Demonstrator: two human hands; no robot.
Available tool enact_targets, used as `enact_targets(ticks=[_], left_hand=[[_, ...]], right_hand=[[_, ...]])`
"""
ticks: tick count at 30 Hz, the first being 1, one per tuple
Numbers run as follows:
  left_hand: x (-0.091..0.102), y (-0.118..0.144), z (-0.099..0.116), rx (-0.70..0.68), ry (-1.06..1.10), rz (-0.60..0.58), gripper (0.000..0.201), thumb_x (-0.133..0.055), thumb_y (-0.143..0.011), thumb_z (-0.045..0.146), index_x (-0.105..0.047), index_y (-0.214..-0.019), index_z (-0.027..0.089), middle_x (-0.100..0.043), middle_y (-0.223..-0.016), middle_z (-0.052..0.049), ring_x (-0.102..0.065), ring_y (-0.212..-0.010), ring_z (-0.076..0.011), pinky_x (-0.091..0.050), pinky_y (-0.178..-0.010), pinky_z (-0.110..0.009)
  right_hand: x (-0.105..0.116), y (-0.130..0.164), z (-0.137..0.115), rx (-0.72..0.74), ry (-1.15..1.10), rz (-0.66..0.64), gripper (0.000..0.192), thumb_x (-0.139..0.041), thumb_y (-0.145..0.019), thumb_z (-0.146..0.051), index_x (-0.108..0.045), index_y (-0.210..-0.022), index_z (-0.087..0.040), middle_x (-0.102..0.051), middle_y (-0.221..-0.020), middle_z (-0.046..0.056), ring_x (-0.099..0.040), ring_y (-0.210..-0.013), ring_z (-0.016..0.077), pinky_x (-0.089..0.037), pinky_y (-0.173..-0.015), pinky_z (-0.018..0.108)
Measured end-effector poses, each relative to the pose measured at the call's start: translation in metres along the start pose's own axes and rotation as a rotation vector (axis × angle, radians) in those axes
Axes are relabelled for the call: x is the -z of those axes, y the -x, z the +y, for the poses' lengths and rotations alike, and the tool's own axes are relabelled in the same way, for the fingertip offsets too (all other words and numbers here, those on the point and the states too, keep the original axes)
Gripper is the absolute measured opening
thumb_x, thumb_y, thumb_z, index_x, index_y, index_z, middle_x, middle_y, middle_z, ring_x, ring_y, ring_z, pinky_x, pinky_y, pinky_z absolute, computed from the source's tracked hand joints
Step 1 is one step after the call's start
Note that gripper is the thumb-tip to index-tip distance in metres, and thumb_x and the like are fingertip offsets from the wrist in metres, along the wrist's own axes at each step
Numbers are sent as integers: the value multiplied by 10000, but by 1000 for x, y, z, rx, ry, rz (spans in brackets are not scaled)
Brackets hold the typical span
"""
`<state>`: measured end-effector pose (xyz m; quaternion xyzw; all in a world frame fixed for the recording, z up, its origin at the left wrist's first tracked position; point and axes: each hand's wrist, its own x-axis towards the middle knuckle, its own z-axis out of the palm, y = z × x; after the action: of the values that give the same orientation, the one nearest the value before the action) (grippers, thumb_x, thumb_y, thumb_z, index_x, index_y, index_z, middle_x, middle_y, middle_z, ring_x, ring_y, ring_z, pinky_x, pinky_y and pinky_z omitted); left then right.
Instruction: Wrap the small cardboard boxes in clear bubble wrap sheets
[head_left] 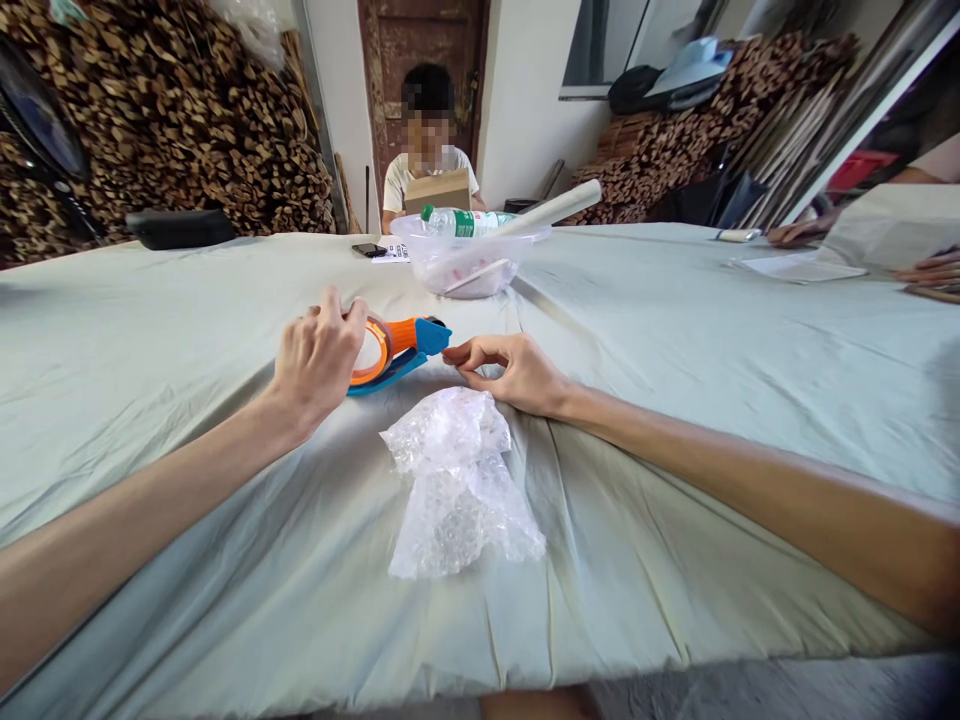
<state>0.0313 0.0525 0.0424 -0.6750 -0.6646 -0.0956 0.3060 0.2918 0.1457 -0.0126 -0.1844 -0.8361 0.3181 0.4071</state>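
My left hand (pixel 319 355) is closed around an orange and blue tape dispenser (pixel 401 345), held above the table with its blue head pointing right. At that head, my right hand (pixel 514 370) pinches with thumb and forefinger. Whatever lies between those fingertips is too small to make out, though they are right beside the dispenser's tip. Below both hands a crumpled piece of clear bubble wrap (pixel 465 490) lies on the cloth, close under my right hand.
A pale cloth covers the table (pixel 675 330). Farther back stands a translucent basin (pixel 472 265) holding a green-labelled bottle (pixel 461 222) and a white roll (pixel 555 207). A phone (pixel 369 250) and a black case (pixel 180 229) lie left. One person sits opposite; another's hands (pixel 934 270) show at right.
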Motion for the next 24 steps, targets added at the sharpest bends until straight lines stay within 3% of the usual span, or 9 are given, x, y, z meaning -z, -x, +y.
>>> enact_targets(ticks=[5,11,19,24], left_hand=[[-1,1,3,7,12,30,492,-356,-979,35,-720,-1295,137,-736,-1245,-246,-801,-947,-325,-579,-697,-386],[2,0,4,52,55,-32,482,-330,-1041,73,-705,-1335,141,-690,-1347,-260,-792,-1035,-352,-596,-779,-422],[-2,6,-8,108,128,0,561,-378,-1060,100,-568,-1575,214,-620,-1468,-209,-712,-1242,-357,-606,-836,-394],[4,3,-11,47,135,-82,457,-423,-1054,56,-631,-1451,142,-552,-1613,-218,-634,-1406,-377,-630,-1000,-439]], right_hand=[[0,-1,1,-1,-5,1,235,-832,-864,-335,-673,-751,-204,-864,-1120,97,-841,-1151,279,-686,-1088,474],[1,-1,0,5,8,9,254,-843,-873,-350,-670,-752,-208,-866,-1107,106,-845,-1128,293,-699,-1065,482],[2,4,-2,123,145,75,141,-765,-911,-232,-663,-814,-218,-808,-1366,102,-809,-1217,279,-653,-1129,495],[0,7,-4,231,242,55,150,-695,-942,-174,-635,-817,-229,-815,-1366,83,-804,-1251,287,-660,-1119,500]])
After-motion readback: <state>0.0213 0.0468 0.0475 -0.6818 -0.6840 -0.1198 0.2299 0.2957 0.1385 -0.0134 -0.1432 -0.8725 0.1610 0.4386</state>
